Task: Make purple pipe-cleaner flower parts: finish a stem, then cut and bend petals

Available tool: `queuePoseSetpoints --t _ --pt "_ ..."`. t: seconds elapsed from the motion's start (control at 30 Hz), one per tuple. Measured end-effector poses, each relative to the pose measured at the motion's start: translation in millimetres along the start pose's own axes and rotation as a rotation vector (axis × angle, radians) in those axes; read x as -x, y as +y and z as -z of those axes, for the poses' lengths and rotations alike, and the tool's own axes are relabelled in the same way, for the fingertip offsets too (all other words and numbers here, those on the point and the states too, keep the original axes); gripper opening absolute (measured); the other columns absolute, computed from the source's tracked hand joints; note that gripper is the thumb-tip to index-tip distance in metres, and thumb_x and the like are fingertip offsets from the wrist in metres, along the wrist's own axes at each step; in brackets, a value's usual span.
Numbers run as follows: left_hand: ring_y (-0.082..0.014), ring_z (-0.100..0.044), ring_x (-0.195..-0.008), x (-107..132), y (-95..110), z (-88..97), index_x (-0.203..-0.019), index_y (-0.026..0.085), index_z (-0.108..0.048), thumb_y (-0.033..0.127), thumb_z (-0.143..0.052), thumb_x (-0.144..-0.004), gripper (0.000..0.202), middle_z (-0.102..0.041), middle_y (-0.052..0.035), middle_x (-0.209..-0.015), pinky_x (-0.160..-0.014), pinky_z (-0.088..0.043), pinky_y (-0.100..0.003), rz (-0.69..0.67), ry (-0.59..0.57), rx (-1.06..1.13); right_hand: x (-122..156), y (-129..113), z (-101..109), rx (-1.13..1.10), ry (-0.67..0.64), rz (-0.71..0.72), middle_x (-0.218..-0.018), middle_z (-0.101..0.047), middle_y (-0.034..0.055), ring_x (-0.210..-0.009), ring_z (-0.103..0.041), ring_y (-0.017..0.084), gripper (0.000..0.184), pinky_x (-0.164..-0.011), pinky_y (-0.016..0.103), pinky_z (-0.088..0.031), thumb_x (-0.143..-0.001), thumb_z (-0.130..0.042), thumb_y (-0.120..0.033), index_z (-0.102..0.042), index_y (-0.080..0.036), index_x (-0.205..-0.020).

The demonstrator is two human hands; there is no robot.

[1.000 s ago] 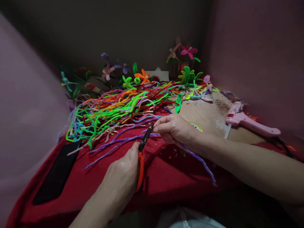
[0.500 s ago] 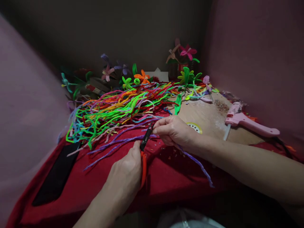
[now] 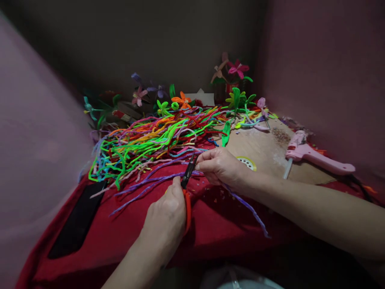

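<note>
My left hand [image 3: 168,206] is wrapped round black-jawed pliers [image 3: 188,173] with orange-red handles. Their jaws point up and away and look slightly parted. Just right of the jaw tips, my right hand [image 3: 219,164] is closed in a pinch on a purple pipe cleaner [image 3: 251,212]. Its long tail hangs out below the palm towards the front edge; the pinched end is hidden by the fingers. More purple pipe cleaners [image 3: 141,188] lie on the red cloth [image 3: 126,237] left of the pliers.
A heap of coloured pipe cleaners [image 3: 150,140] spreads behind my hands. On the board [image 3: 258,150] at right rests a pink glue gun [image 3: 315,156]; a yellow-rimmed round item [image 3: 246,163] lies nearby. A black flat object [image 3: 76,222] is at left. Pipe-cleaner flowers [image 3: 237,69] stand behind.
The pliers' jaws look a little more parted than before. My left hand has shifted slightly right, nearer the right fingers; the right hand keeps its pinch. The view has shifted slightly.
</note>
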State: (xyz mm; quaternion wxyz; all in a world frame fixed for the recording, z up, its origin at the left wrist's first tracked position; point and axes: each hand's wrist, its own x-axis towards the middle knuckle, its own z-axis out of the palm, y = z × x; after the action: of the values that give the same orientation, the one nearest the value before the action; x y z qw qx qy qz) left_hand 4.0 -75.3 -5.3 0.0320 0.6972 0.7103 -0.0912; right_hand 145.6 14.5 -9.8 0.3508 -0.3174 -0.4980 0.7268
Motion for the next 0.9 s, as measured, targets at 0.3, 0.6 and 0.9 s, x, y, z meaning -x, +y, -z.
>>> queuePoseSetpoints --t 0.3,0.6,0.9 --pt "-0.0261 -0.069 -0.078 -2.4 -3.6 0.4 -0.132 0.007 -0.032 0.009 -0.035 -0.081 0.051 -0.069 -0.0128 -0.082 -0.062 -0.048 -0.031 -0.081 0.012 0.120 3.0 -6.9 -1.2 -0.023 0.031 -0.010 -0.031 -0.035 -0.0088 -0.027 -0.024 0.004 0.009 -0.029 0.018 -0.017 -0.064 -0.059 -0.014 -0.054 -0.014 -0.057" --pt "-0.0259 -0.068 -0.084 -2.5 -0.7 8.4 -0.135 0.006 -0.030 0.005 -0.033 -0.082 0.053 -0.066 -0.0182 -0.104 -0.063 -0.050 -0.031 -0.052 -0.031 0.001 6.3 -0.7 -6.0 0.090 0.043 -0.018 -0.034 -0.039 -0.0084 -0.027 -0.028 0.004 0.002 -0.028 0.018 -0.019 -0.063 -0.057 -0.016 -0.058 -0.014 -0.063" --pt "-0.0219 -0.068 -0.064 -7.6 -21.5 -1.8 -0.131 0.015 -0.036 0.006 -0.037 -0.079 0.053 -0.069 -0.0075 -0.076 -0.052 -0.041 -0.026 -0.224 -0.026 0.275 4.7 0.8 -5.0 0.042 0.062 -0.006 -0.031 -0.038 -0.0092 -0.025 -0.027 0.004 0.010 -0.028 0.018 -0.018 -0.063 -0.062 -0.022 -0.055 -0.015 -0.060"
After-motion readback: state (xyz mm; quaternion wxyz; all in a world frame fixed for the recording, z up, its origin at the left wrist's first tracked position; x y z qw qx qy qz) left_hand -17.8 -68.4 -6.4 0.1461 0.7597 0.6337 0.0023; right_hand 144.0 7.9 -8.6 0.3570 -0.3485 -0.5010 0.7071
